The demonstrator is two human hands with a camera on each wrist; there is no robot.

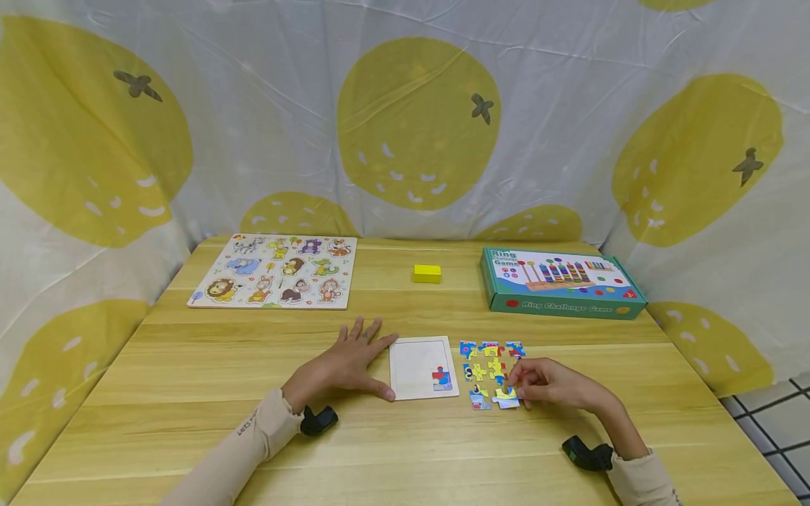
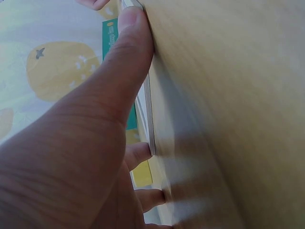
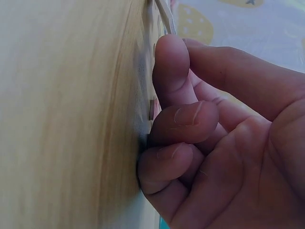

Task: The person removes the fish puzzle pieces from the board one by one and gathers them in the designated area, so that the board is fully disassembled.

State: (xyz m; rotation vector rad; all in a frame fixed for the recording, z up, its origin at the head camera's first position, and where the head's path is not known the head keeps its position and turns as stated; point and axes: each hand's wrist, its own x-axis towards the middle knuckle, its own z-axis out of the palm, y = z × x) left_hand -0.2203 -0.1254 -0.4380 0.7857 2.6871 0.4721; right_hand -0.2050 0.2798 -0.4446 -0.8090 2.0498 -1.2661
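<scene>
A white square puzzle board [image 1: 414, 369] lies on the table with one red-and-blue jigsaw piece [image 1: 441, 379] in its near right corner. My left hand [image 1: 344, 362] has its fingers spread, with thumb and index tip against the board's left edge. In the left wrist view the thumb [image 2: 131, 47] overlaps the board's edge. Several loose jigsaw pieces [image 1: 479, 369] lie right of the board. At their right side my right hand [image 1: 547, 383] pinches a jigsaw piece between thumb and index finger, its other fingers curled; in the right wrist view a thin pale edge [image 3: 164, 16] shows past the fingertips.
An animal peg puzzle [image 1: 287, 270] lies at the back left of the wooden table [image 1: 392, 450]. A yellow block [image 1: 427, 274] sits at the back middle. The green Ring Challenge Game box [image 1: 560, 281] stands at the back right, before a patterned curtain [image 1: 266, 140].
</scene>
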